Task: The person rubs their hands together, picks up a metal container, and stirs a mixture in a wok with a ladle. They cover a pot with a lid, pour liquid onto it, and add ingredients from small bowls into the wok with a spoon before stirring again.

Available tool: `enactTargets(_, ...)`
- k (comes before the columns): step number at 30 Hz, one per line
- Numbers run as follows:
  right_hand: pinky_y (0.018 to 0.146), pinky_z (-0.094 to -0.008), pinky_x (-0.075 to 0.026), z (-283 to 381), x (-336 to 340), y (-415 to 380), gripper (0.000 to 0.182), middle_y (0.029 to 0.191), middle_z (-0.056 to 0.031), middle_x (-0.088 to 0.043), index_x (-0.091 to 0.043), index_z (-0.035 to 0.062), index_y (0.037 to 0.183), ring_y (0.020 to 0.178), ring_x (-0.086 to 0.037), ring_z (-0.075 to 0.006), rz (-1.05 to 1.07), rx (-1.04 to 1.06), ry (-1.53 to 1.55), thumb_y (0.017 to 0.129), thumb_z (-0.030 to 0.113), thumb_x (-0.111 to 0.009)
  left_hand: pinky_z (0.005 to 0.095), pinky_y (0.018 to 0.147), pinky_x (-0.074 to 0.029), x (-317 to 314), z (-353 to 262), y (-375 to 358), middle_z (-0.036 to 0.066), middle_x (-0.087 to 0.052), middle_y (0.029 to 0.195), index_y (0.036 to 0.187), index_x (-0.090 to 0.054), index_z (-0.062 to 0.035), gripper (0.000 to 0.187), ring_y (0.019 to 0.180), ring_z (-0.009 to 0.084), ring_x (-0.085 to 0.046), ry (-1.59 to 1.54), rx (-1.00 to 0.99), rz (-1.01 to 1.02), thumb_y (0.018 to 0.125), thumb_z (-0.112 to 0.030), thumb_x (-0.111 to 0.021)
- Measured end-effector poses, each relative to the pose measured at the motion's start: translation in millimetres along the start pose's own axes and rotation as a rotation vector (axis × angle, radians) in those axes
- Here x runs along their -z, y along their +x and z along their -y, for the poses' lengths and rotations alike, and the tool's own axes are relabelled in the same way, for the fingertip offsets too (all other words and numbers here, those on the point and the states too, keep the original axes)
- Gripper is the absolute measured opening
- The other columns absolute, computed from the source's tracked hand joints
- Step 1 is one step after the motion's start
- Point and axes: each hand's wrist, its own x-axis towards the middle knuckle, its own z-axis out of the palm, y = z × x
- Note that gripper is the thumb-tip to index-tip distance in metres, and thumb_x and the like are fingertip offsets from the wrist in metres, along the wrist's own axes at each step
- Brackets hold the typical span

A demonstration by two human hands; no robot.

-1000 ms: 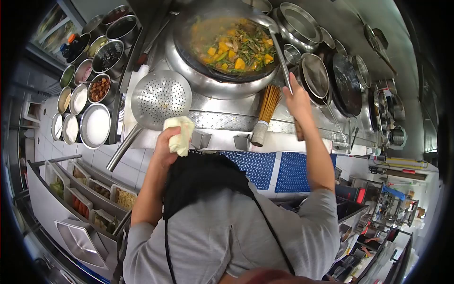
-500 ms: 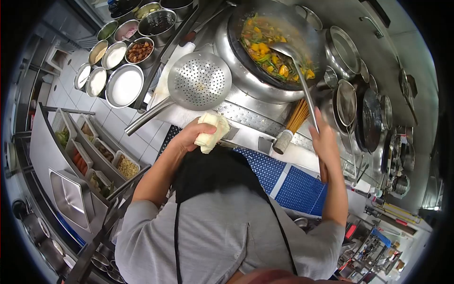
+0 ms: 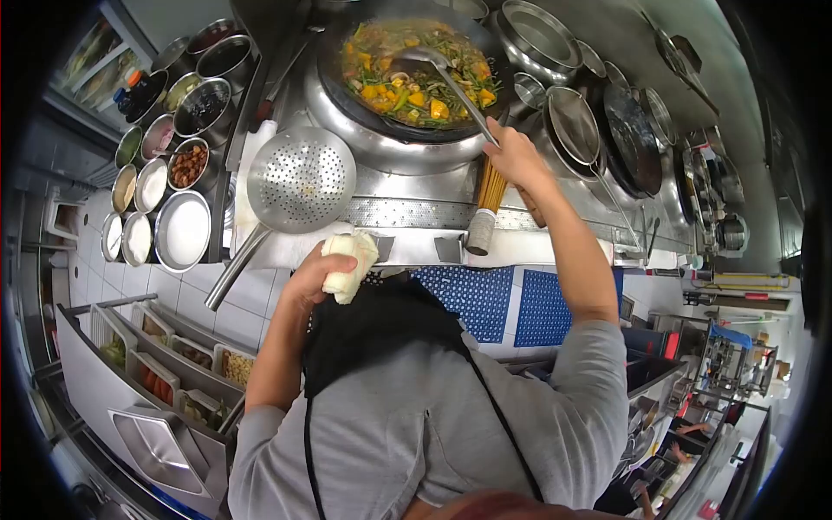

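My left hand (image 3: 314, 270) is closed around a folded pale cloth (image 3: 350, 265), beside the round perforated strainer (image 3: 302, 180), whose handle points down and left. My right hand (image 3: 517, 159) grips the handle of a long metal ladle (image 3: 425, 57). The ladle's bowl rests among the food inside the large dark wok (image 3: 334, 82). Orange chunks, green strips and mushroom-like pieces (image 3: 416, 97) lie in liquid there. Just below my right hand, a bundle of thin sticks (image 3: 491, 186) is held in a light-coloured wrap at its lower end.
Metal bowls of white powder (image 3: 182, 230), brown pieces (image 3: 188, 164) and dark sauce stand at the left. Below them is a drawer of vegetable bins (image 3: 156, 381). Pans and sieves (image 3: 574, 126) hang or lean on the right. Other people's arms (image 3: 691, 428) show at lower right.
The view has shifted, so the wok and strainer appear further left. My right hand has moved closer to the wok, and the ladle's bowl sits further into the food. My left hand still holds the cloth.
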Motion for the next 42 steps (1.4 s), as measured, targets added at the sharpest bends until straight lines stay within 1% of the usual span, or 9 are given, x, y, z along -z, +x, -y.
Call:
enactTargets(4, 0.056, -0.0381, -0.051, -16.5, 12.6, -32.1, 0.057, 0.074, -0.0194, -0.064, -0.04, 0.0042, 0.146, 0.056, -0.062, -0.0285, -0.182, 0.209, 0.007, 0.093, 0.015, -0.056, 0.0346, 0.061, -0.057, 9.9, 0.3, -7.2, 0.015, -0.065, 0.089, 0.119, -0.055, 0.0032, 0.062, 0.071, 0.0242, -0.067, -0.069, -0.052, 0.03, 0.066, -0.021, -0.074)
enactTargets(7, 0.04, -0.0313, -0.042, 24.4, 79.0, -92.1, 0.058, 0.064, -0.0082, -0.055, -0.038, 0.0072, 0.148, 0.043, -0.051, -0.0138, 0.215, -0.216, 0.444, 0.093, 0.013, -0.055, 0.0345, 0.066, -0.056, 11.1, -8.3, -10.5, 0.014, -0.066, 0.093, 0.117, -0.056, 0.0044, 0.055, 0.075, 0.0225, -0.067, -0.095, -0.023, 0.03, 0.069, -0.017, -0.072)
enactTargets(10, 0.039, -0.0304, -0.041, 7.5, 73.7, -95.4, 0.055, 0.064, -0.0063, -0.051, -0.043, 0.0053, 0.145, 0.043, -0.046, -0.0101, 0.38, -0.295, 0.575, 0.093, 0.013, -0.056, 0.0345, 0.066, -0.056, 1.0, -7.9, 6.0, 0.015, -0.066, 0.092, 0.115, -0.057, 0.0054, 0.051, 0.075, 0.0232, -0.067, -0.135, -0.02, 0.013, 0.071, -0.017, -0.07)
enactTargets(13, 0.036, -0.0284, -0.039, -20.7, 22.6, -59.8, 0.054, 0.061, -0.0035, -0.051, -0.043, 0.0012, 0.144, 0.041, -0.046, -0.0101, 0.162, -0.044, 0.446, 0.093, 0.012, -0.056, 0.0346, 0.066, -0.056, -24.0, -8.1, 36.2, 0.015, -0.066, 0.091, 0.113, -0.057, 0.0059, 0.047, 0.075, 0.0235, -0.067, -0.135, -0.043, 0.037, 0.074, -0.017, -0.069)
enactTargets(20, 0.037, -0.0317, -0.042, -13.4, -8.6, -33.9, 0.057, 0.059, -0.007, -0.056, -0.037, -0.0074, 0.144, 0.04, -0.052, -0.0143, -0.171, -0.288, 0.652, 0.093, 0.012, -0.056, 0.0353, 0.068, -0.056, -60.5, -16.3, 49.0, 0.015, -0.067, 0.092, 0.114, -0.058, 0.006, 0.043, 0.077, 0.0229, -0.067, -0.129, -0.084, 0.063, 0.076, -0.012, -0.067)
enactTargets(28, 0.034, -0.0303, -0.041, -19.4, -10.2, -24.0, 0.062, 0.058, -0.0047, -0.051, -0.029, -0.0052, 0.148, 0.039, -0.05, -0.0127, -0.025, -0.254, 0.859, 0.093, 0.007, -0.054, 0.0351, 0.062, -0.056, -26.2, -3.2, 14.9, 0.015, -0.065, 0.088, 0.116, -0.054, 0.0041, 0.051, 0.071, 0.0237, -0.066, -0.114, -0.084, 0.001, 0.072, -0.017, -0.07)
enactTargets(33, 0.036, -0.0321, -0.043, -20.0, -2.4, 70.5, 0.028, 0.06, -0.0067, -0.053, -0.057, -0.0086, 0.114, 0.039, -0.049, -0.0143, -0.158, -0.217, 0.736, 0.091, 0.007, -0.058, 0.0355, 0.057, -0.058, -14.8, 5.2, 1.8, 0.015, -0.065, 0.087, 0.118, -0.055, 0.0022, 0.06, 0.068, 0.0246, -0.067, -0.12, -0.119, -0.064, 0.07, -0.026, -0.075)
enactTargets(36, 0.036, -0.0331, -0.043, -3.9, -8.0, 122.6, 0.014, 0.06, -0.0064, -0.052, -0.058, -0.0046, 0.097, 0.04, -0.05, -0.0149, 0.004, -0.283, 0.928, 0.09, 0.007, -0.059, 0.0352, 0.057, -0.058, -23.0, 7.4, -7.0, 0.014, -0.065, 0.086, 0.118, -0.055, 0.0019, 0.06, 0.068, 0.0244, -0.067, -0.151, -0.142, -0.129, 0.07, -0.027, -0.075)
enactTargets(42, 0.043, -0.0373, -0.047, 37.8, 3.3, 130.2, 0.026, 0.066, -0.0104, -0.056, -0.059, -0.0024, 0.115, 0.049, -0.056, -0.0181, 0.261, -0.068, 0.646, 0.091, 0.008, -0.059, 0.036, 0.065, -0.056, -20.9, 14.4, -12.2, 0.014, -0.064, 0.095, 0.119, -0.054, 0.0028, 0.059, 0.076, 0.0242, -0.066, -0.185, -0.138, -0.17, 0.07, -0.024, -0.073)
